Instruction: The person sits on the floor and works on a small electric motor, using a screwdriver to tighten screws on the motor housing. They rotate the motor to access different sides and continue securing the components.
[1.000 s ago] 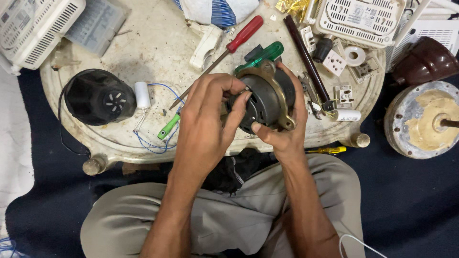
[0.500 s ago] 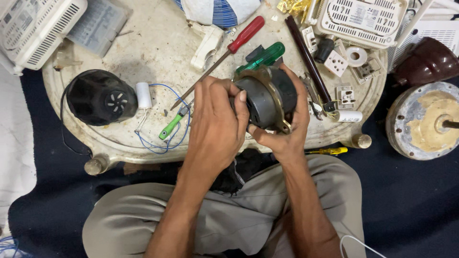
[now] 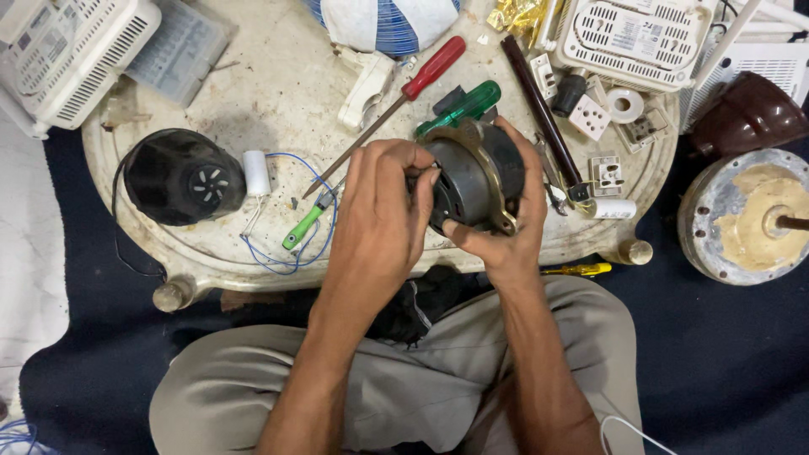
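1. Head view, item in hand: small electric motor (image 3: 472, 181), a dark grey metal drum with a brass-coloured flange around its middle, held just above the near edge of the round counter (image 3: 278, 93) and over the person's lap.
2. Handling, as judged: probably heavy for its size, rigid, not fragile. The smooth drum could slip; the flange rim looks like the surest place to take hold.
3. Right hand (image 3: 510, 227): grip clenched on the motor, palm beneath, thumb on the near face, fingers curled over the far rim.
4. Left hand (image 3: 383, 215): fingertips pinched at the motor's near end face. Whether they hold a small part or only press there, I cannot tell.
5. Nearby on the counter: red screwdriver (image 3: 421, 80), green screwdriver (image 3: 459, 108) just behind the motor, small green tool (image 3: 302, 229) amid blue wire (image 3: 313, 173), black fan casing (image 3: 177, 177), white cylinder (image 3: 255, 173).
6. Hidden or unclear: the motor's shaft and near face sit behind the left fingers; its underside lies in the right palm. The white vented boxes (image 3: 59, 50) are cut off at the frame edges.
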